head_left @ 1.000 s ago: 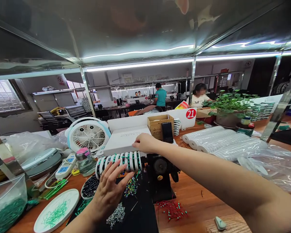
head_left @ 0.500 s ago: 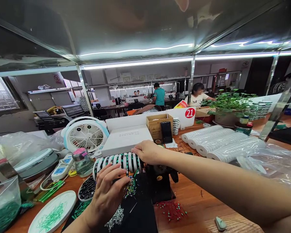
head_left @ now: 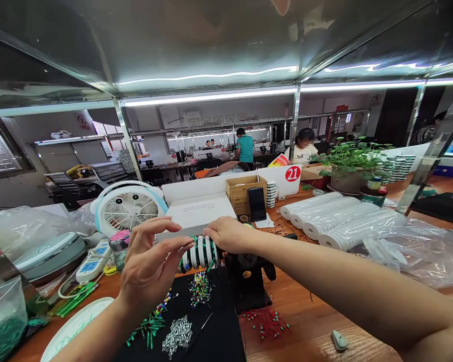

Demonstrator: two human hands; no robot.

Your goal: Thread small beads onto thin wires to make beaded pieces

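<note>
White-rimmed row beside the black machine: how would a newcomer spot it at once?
Find the black machine on the wooden table. On its left runs the row of white-rimmed spools, the left hand covering part, the right hand at the machine end. Unlike the upright white-and-dark stack by the cardboard box, it lies sideways and shows green strands.

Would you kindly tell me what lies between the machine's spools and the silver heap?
A multicoloured heap, on the black mat, lies between the spools and silver heap in the head view.
</note>
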